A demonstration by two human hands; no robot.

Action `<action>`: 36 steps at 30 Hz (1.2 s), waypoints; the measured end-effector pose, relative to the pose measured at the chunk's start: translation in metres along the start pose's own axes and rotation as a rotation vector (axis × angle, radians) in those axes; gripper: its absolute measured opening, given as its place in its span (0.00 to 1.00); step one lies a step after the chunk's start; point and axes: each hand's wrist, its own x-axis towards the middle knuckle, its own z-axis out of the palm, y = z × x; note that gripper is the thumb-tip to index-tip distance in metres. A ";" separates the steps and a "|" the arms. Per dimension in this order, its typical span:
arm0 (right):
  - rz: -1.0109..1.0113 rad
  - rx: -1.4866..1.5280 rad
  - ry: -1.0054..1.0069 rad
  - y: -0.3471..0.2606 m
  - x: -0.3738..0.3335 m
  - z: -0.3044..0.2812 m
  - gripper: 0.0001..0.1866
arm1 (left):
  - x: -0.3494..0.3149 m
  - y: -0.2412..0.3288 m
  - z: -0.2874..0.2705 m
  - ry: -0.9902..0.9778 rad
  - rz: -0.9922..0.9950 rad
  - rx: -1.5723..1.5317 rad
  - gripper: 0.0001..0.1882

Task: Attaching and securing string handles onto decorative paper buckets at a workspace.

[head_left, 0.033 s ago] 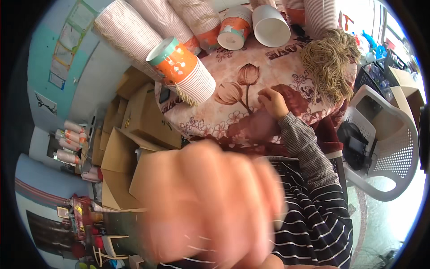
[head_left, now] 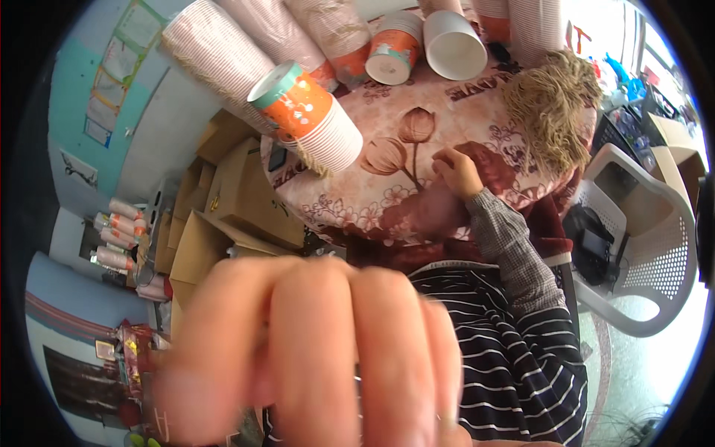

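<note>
My left hand (head_left: 313, 350) is raised very close to the view, large across the lower middle. Its bent fingers point down with gaps between them, and nothing shows in them. My right hand (head_left: 458, 173), in a grey checked sleeve, rests on the table with fingers curled together and nothing visible in it. Left of it, a tilted stack of orange and green paper cups (head_left: 309, 112) leans over the flowered tablecloth (head_left: 350, 197). A bundle of tan string (head_left: 551, 112) lies to the right. Part of my lap is hidden by the left hand.
Wrapped stacks of paper cups (head_left: 216, 56) line the far edge, beside a white-mouthed cup (head_left: 456, 46) and a short cup stack (head_left: 392, 48). A phone (head_left: 277, 156) lies at the table's left. Cardboard boxes (head_left: 249, 186) stand left; a grey plastic chair (head_left: 655, 253) holds a black bag (head_left: 592, 242).
My left hand has gone from a blurred fist to bent, parted fingers, spreading a little to the left. The right hand stays in place on the table.
</note>
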 end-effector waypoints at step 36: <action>0.250 0.113 -0.148 -0.021 0.001 -0.005 0.07 | 0.017 -0.063 0.021 -0.388 -0.107 0.849 0.21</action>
